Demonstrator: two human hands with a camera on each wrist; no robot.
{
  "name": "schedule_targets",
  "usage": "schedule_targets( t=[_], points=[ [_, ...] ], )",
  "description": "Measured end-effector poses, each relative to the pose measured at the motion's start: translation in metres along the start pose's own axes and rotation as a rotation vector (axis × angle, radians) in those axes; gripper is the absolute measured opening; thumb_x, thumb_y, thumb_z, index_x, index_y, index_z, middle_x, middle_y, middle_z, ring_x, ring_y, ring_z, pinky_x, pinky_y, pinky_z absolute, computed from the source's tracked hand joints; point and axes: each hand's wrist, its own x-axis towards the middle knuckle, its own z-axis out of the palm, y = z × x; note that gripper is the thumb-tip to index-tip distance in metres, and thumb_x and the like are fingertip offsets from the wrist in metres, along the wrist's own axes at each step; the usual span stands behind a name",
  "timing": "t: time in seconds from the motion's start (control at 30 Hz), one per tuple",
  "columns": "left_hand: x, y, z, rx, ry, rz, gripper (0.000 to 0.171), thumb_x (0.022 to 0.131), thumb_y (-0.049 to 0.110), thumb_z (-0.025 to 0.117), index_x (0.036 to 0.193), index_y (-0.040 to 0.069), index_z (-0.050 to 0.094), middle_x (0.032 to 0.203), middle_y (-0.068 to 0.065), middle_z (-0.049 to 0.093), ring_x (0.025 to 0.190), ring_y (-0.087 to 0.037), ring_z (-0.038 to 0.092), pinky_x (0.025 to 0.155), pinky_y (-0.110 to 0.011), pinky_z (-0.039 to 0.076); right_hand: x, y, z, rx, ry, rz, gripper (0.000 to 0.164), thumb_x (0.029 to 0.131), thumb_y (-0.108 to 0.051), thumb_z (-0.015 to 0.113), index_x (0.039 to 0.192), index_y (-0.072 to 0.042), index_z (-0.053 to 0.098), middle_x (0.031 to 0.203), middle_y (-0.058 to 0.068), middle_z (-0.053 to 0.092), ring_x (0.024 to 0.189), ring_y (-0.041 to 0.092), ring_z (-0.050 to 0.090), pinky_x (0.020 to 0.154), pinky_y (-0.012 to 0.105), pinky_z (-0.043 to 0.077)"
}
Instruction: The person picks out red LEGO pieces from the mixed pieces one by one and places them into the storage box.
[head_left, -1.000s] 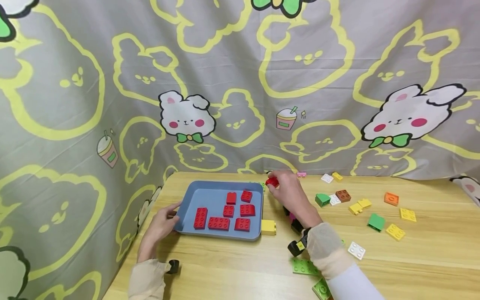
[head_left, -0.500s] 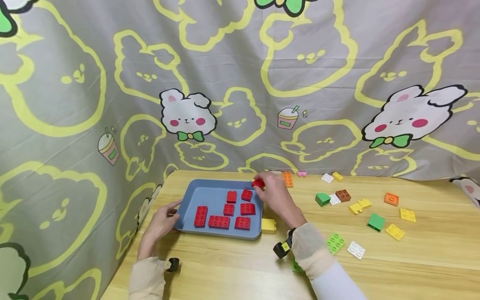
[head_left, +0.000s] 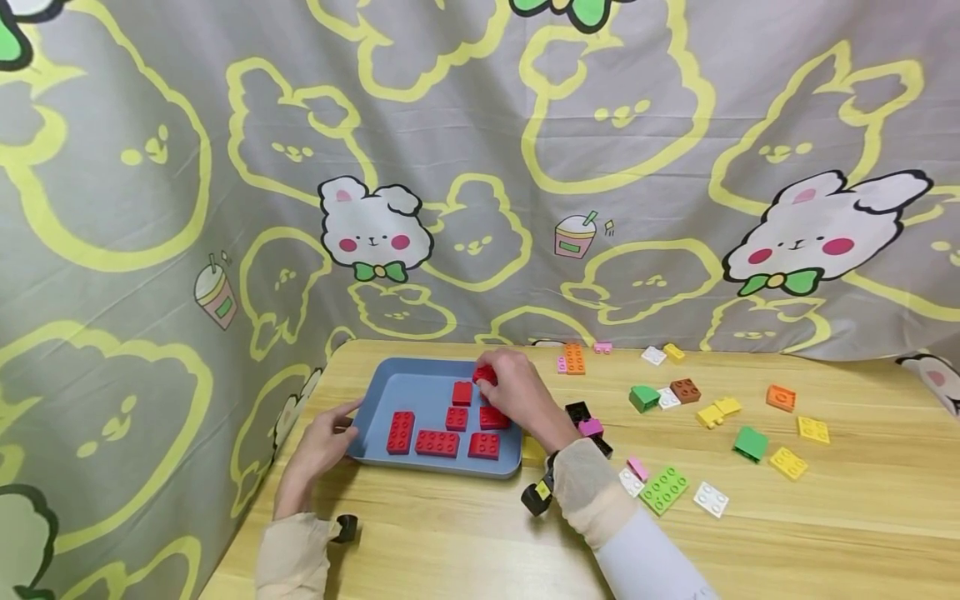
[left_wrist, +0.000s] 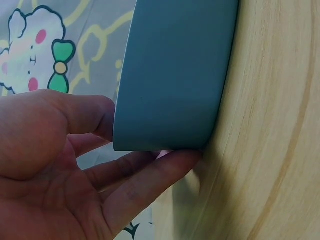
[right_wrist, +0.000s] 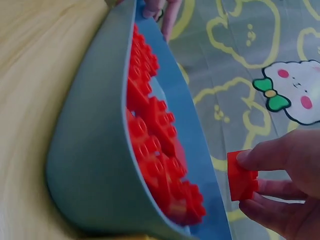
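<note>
A blue-grey tray (head_left: 386, 396) lies on the table with several red toy building bricks (head_left: 401, 432) inside, studs mostly up. At its left end my left hand (head_left: 322, 442) grips the tray; in the left wrist view the thumb goes over the rim and the fingers press the outer wall (left_wrist: 175, 75). My right hand (head_left: 517, 392) pinches a red building brick (right_wrist: 241, 177) between thumb and fingers. It is held over the tray's far right corner, above the rim in the right wrist view. In the head view this hand partly covers the bricks at the tray's right side.
Loose bricks are scattered right of the tray: a light green brick (head_left: 664, 489), black pieces (head_left: 578, 412), an orange brick (head_left: 574, 358), a brown brick (head_left: 686, 390) and others. A yellow brick (head_left: 534, 450) sits against the tray's right end. A patterned curtain (head_left: 465, 150) hangs behind the table.
My right hand has carried the red brick leftward from beyond the tray's right edge to over its far right corner. The left hand has stayed on the tray's left end.
</note>
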Motion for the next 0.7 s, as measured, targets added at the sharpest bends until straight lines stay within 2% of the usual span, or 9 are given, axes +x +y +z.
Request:
schedule_targets(
  t=[0.33,0.7],
  points=[
    [0.0,-0.002,0.0,0.008,-0.005,0.011,0.049,0.095,-0.001,0.051,0.144,0.001,0.045,0.113,-0.028,0.058,0.1,-0.037,0.057,0.063,-0.036,0.055,0.011,-0.016,0.032,0.023,-0.114,-0.081,0.024,0.085,-0.011,0.075,0.109,-0.006,0.073,0.104,0.004,0.068,0.094,0.013,0.059,0.083,0.032,0.053],
    [0.001,-0.001,0.0,-0.022,0.002,-0.005,0.049,0.095,-0.002,0.05,0.144,0.001,0.045,0.112,-0.027,0.058,0.097,-0.035,0.058,0.061,-0.036,0.056,0.023,-0.031,0.049,0.009,-0.208,-0.142,0.025,0.087,-0.011,0.073,0.111,-0.007,0.073,0.109,0.004,0.067,0.102,0.015,0.059,0.087,0.03,0.051]
  ],
)
